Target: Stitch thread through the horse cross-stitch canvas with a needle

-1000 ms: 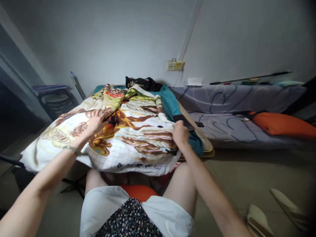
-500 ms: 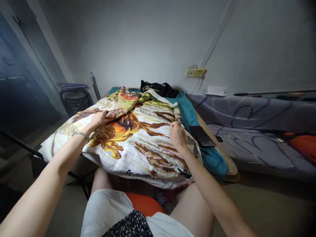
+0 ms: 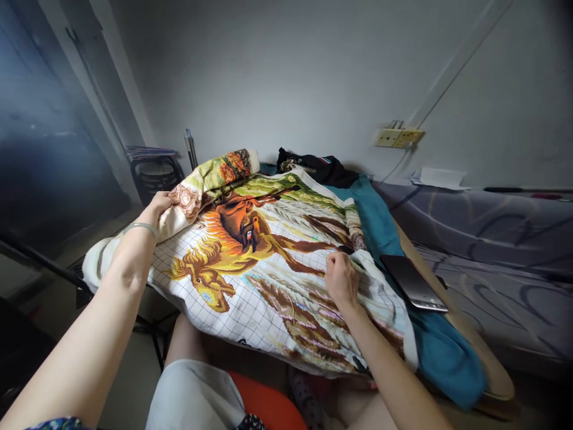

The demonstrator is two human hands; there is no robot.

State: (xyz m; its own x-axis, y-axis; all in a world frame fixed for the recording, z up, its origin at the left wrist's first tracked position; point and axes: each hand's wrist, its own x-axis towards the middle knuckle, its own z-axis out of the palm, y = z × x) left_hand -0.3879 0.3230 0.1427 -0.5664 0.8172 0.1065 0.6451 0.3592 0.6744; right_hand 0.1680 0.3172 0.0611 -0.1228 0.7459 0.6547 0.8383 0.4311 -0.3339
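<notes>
A large cross-stitch cloth printed with horses and a grid lies spread over the table before me. Its left side is bunched into a thick roll. My left hand, with a bangle on the wrist, is closed on this roll. Toward the right, my right hand rests as a fist on the cloth by the horse's hooves. Its fingertips are turned away, so I cannot make out what they hold. A loose thread lies on the stitched brown area below.
A teal cloth covers the table underneath, with a phone at its right. Dark clothing lies at the back by the wall. A sofa stands to the right, and wall sockets sit above it.
My left hand has gathered the cloth's left part into a roll and shifted left, uncovering more of the horse. My right fist stays by the hooves. The view has turned slightly left.
</notes>
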